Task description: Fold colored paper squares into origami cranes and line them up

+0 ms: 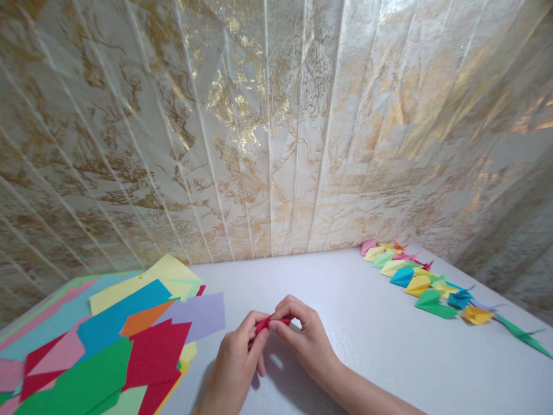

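Note:
A small folded piece of red paper (264, 324) is pinched between both hands above the middle of the white table. My left hand (242, 351) grips its left end, with the fingers curled and partly hiding it. On the other side, my right hand (305, 331) holds the paper's right part between thumb and fingers. The fingertips of the two hands nearly meet. Most of the paper's shape is covered by the fingers.
Loose coloured paper sheets (159, 351) lie overlapping on the left of the table (276, 276). Several folded paper figures (434, 304) stand in rows at the right. A white and gold patterned curtain (268, 144) hangs behind the table's back edge.

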